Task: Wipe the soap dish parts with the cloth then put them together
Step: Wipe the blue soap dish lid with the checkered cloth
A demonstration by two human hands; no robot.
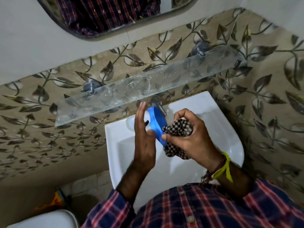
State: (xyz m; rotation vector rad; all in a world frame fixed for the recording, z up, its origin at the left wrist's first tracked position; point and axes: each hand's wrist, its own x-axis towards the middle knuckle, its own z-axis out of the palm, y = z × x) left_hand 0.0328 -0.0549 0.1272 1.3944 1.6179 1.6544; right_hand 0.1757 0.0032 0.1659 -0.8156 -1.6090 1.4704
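Over the sink (pixel 218 129): left hand (pixel 144 127) props 1 blue soap dish part (pixel 156 124) on edge, fingers mostly extended. Right hand (pixel 189 135) bunches the checked cloth (pixel 177 129) against its face. Best: steady the rim, wipe full circle, including the lip.

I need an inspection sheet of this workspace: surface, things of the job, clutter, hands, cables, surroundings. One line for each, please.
Surface: white sink, basin looks bare; tap at its back edge.
Job's things: blue soap dish part held on edge over the sink; checked cloth bunched against its right side. No second part seen.
Clutter: nothing seen on the glass shelf, which looks smeared.
Hands: left hand steadies the dish part, fingers straight; right hand grips the cloth, yellow band on the wrist.
Cables: nothing seen.
Surroundings: leaf-patterned tiles, mirror above, a white rounded fixture and an orange object lower left, too blurred to name.
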